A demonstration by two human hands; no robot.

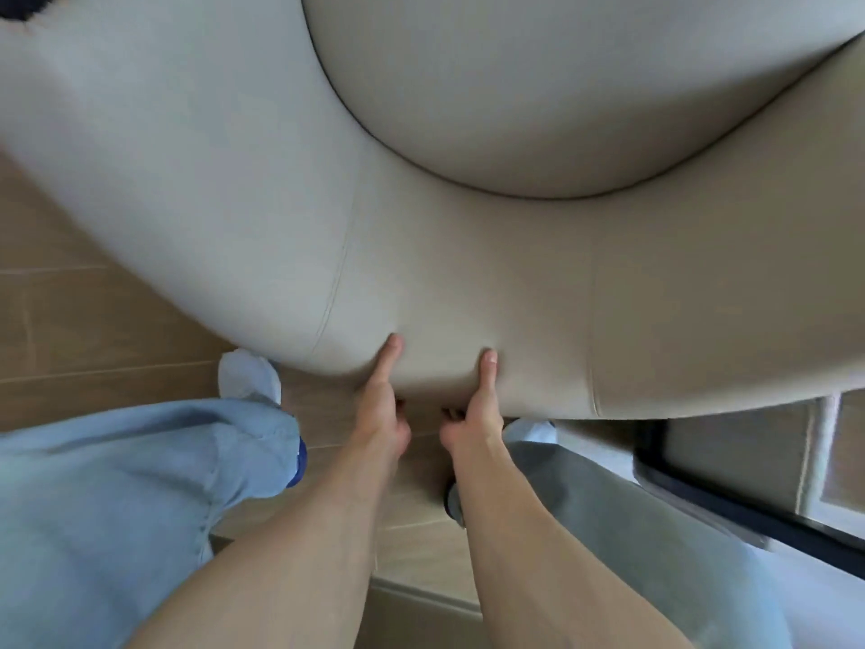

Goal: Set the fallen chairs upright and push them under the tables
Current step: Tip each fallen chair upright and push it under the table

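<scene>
A beige upholstered chair (468, 255) fills most of the head view, seen from above; its curved backrest wraps round the rounded seat cushion (538, 86). My left hand (381, 405) and my right hand (472, 409) grip the top edge of the backrest side by side. Each thumb lies on the inner face of the backrest. The fingers curl down behind the edge and are mostly hidden. The chair's legs are out of sight.
Wood-look floor (70, 311) lies to the left and below. My legs in light blue trousers (117, 498) and my feet in light slippers (248, 377) stand right behind the chair. A dark frame with a pale panel (730, 466) sits at the right.
</scene>
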